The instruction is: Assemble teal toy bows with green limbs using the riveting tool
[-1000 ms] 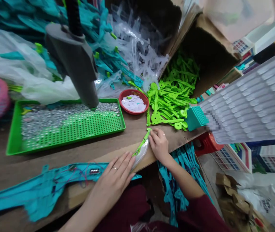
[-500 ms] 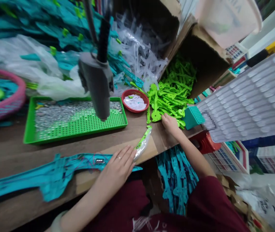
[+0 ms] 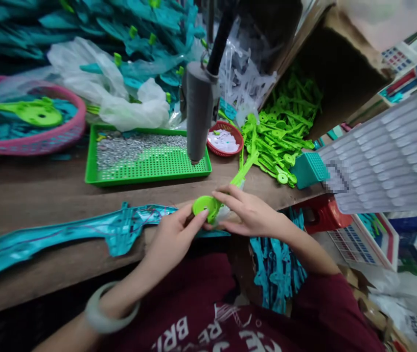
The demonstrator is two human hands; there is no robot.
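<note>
A bright green plastic part [image 3: 204, 204] with a round disc end and a long narrow arm is between my hands over the bench front. My left hand [image 3: 173, 232] is closed on the disc, thumb on top. The fingers of my right hand [image 3: 250, 211] grip the part just beside the disc; some fingertips are hidden. A clear plastic piece [image 3: 223, 213] shows under my right fingers. Left of my hands lies a long blue plastic shell half [image 3: 83, 230] with thin wires along it. Its right end passes beneath my hands.
A grey hanging power screwdriver [image 3: 201, 112] is above a green tray [image 3: 150, 181] of screws. Behind are a red basket [image 3: 226, 152] of white pieces, a heap of green parts [image 3: 274, 142] and a pink basket [image 3: 72, 132]. Blue shells [image 3: 278, 274] stand below the bench edge.
My right hand has come from the green heap to the front with a green part. My left hand has lifted from the shell and taken hold of the disc. The view has shifted left.
</note>
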